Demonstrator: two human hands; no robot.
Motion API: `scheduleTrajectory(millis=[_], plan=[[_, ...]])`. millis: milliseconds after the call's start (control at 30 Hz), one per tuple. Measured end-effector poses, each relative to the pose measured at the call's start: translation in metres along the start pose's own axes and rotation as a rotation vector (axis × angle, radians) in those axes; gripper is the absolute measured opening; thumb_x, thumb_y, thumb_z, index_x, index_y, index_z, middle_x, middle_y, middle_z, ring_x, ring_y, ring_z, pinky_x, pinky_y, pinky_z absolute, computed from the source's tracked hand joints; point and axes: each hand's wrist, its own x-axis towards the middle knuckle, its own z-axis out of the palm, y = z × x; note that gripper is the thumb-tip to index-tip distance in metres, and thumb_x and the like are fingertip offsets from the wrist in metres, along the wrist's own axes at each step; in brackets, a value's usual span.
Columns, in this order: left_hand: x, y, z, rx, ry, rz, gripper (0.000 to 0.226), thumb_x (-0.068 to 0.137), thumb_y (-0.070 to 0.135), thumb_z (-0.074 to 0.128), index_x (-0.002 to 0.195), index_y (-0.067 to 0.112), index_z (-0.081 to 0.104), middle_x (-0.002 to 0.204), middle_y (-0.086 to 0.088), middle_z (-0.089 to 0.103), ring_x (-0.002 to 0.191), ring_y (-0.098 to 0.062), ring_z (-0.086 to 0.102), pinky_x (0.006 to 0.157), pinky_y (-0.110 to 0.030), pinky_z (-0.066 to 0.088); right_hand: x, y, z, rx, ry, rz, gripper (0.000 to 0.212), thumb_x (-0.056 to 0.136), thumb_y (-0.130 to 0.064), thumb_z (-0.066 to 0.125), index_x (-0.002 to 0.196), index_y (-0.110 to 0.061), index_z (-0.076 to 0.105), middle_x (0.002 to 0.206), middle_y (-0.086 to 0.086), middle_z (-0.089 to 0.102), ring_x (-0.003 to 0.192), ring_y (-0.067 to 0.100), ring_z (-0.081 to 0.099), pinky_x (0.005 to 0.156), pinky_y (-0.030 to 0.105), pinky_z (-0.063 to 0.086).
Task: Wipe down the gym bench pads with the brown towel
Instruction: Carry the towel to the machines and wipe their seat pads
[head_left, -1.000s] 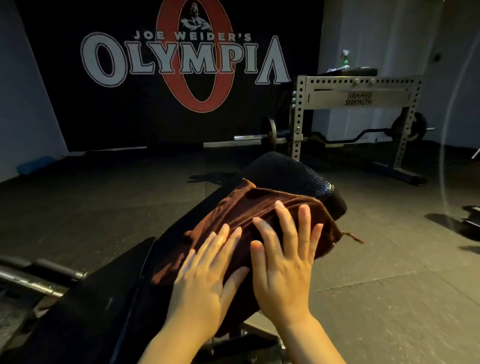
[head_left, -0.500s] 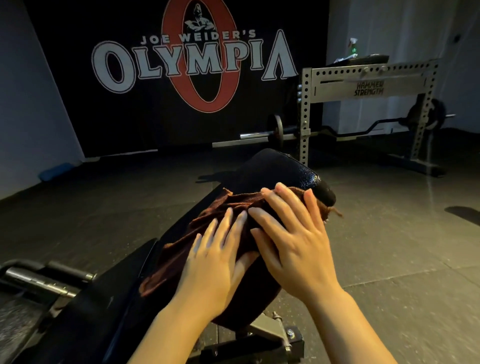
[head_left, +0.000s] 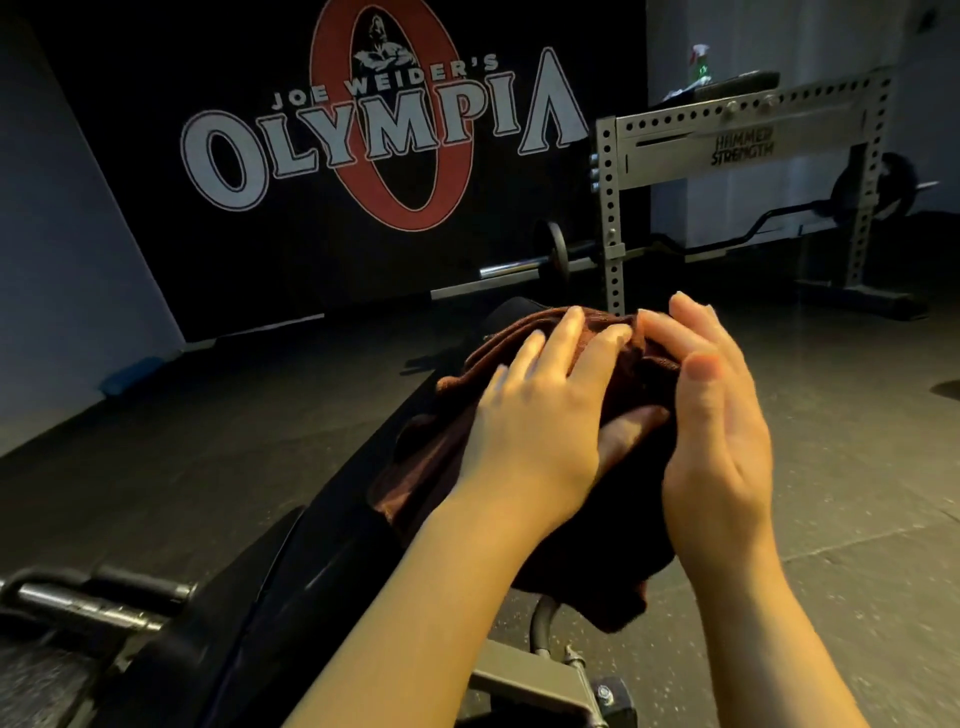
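**Operator:** Pressing on the brown towel (head_left: 524, 358) with the left hand (head_left: 540, 415), fingers straight and spread, palm flat on the cloth. The right hand (head_left: 711, 415) I read as opened too, fingers extended and cupped against the right flank of the towel at the far end of the pad. Neither hand pinches or bunches the fabric that I can see.

**Inspector:** Location of the cloth?

**Operator:** Draped over the far, rounded end of the gym bench pad (head_left: 322, 561), spilling down its right side, with one corner hanging below the pad near the frame bracket (head_left: 550, 686). The near stretch of pad lies bare towards me. A second pad surface sits at lower left, beside a steel handle (head_left: 88, 608).

**Inspector:** Recommendation for the stroke?

**Operator:** My judgement: I would hold both palms flat so the cloth stays spread rather than rolling into a rope, wrap it round the curved nose and the side edge, then draw it back along the length in overlapping passes. The hanging corner could snag the bracket, so gather it first.

**Inspector:** Surroundings?

**Operator:** Dark rubber floor (head_left: 208, 447), a perforated steel rack (head_left: 613, 218) behind with a barbell (head_left: 524, 267), and an Olympia banner (head_left: 384, 130) on the wall.
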Motion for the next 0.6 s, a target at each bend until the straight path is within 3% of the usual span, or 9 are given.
scheduleTrajectory(millis=[100,233,300,400,467,600], plan=[[-0.006,-0.005,0.001,-0.011,0.008,0.005,0.070,0.098,0.051,0.045,0.156,0.037,0.010,0.166,0.010,0.002,0.152,-0.016,0.005,0.120,-0.044,0.021,0.000,-0.002,0.002,-0.126,-0.025,-0.017,0.032,0.098,-0.043,0.035,0.123,-0.041,0.055,0.149,-0.008,0.044,0.145,0.005,0.027,0.120,0.050,0.020],[-0.021,-0.018,0.004,-0.099,0.020,-0.018,0.085,0.095,0.040,0.060,0.156,0.038,0.001,0.165,0.016,0.000,0.151,-0.008,0.003,0.123,-0.042,0.021,-0.009,0.000,0.014,-0.179,-0.116,-0.094,0.038,0.098,-0.034,0.043,0.133,-0.028,0.055,0.141,-0.010,0.052,0.137,0.007,0.041,0.114,0.054,0.031],[-0.036,-0.028,0.008,-0.133,0.026,-0.075,0.090,0.092,0.046,0.061,0.155,0.041,-0.003,0.164,0.018,0.001,0.151,-0.007,0.004,0.123,-0.042,0.022,-0.012,0.000,0.017,-0.225,-0.115,-0.116,0.037,0.098,-0.035,0.043,0.132,-0.027,0.055,0.140,-0.012,0.050,0.135,0.005,0.041,0.112,0.053,0.034],[-0.064,-0.045,0.013,-0.107,-0.005,-0.180,0.093,0.083,0.068,0.049,0.153,0.045,-0.008,0.163,0.021,-0.003,0.149,-0.005,0.004,0.123,-0.039,0.017,-0.016,-0.002,0.022,-0.364,-0.095,-0.154,0.038,0.099,-0.038,0.042,0.129,-0.020,0.058,0.142,-0.002,0.048,0.139,0.015,0.038,0.119,0.054,0.021],[-0.081,-0.056,0.016,-0.070,-0.022,-0.206,0.096,0.076,0.078,0.039,0.150,0.047,-0.013,0.163,0.022,-0.008,0.149,-0.002,-0.003,0.121,-0.033,0.004,-0.021,-0.003,0.030,-0.502,-0.062,-0.205,0.037,0.099,-0.037,0.044,0.123,-0.014,0.061,0.144,0.008,0.046,0.142,0.025,0.033,0.123,0.047,0.007],[-0.099,-0.072,0.020,-0.050,0.001,-0.184,0.090,0.076,0.079,0.024,0.150,0.046,-0.014,0.164,0.018,-0.010,0.144,0.001,-0.014,0.109,-0.025,-0.008,-0.037,-0.004,0.049,-0.682,0.030,-0.328,0.031,0.101,-0.028,0.044,0.109,-0.010,0.068,0.138,0.014,0.053,0.145,0.038,0.024,0.122,0.047,0.004]])
